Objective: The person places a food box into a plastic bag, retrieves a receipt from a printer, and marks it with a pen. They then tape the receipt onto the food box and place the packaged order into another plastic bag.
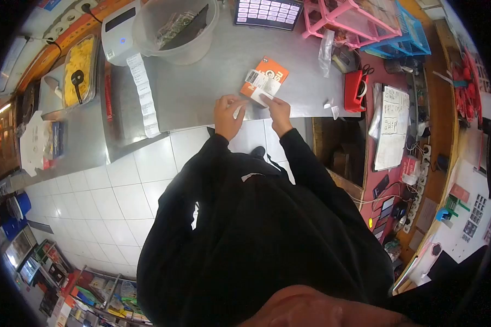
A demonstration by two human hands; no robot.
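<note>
An orange bag (268,75) with a white receipt slip on it lies on the steel counter (213,92) in front of me. My right hand (276,111) pinches the lower edge of the slip against the bag. My left hand (228,115) rests beside it on the counter's front edge, fingers curled around what looks like a small piece of white paper. Both arms are in black sleeves.
A receipt printer (118,30) with a long paper strip (145,95) stands at the left, next to a clear plastic tub (175,30). A tablet screen (267,12), pink and blue racks (365,22), a red tape dispenser (355,90) and a food tray (79,70) surround the spot.
</note>
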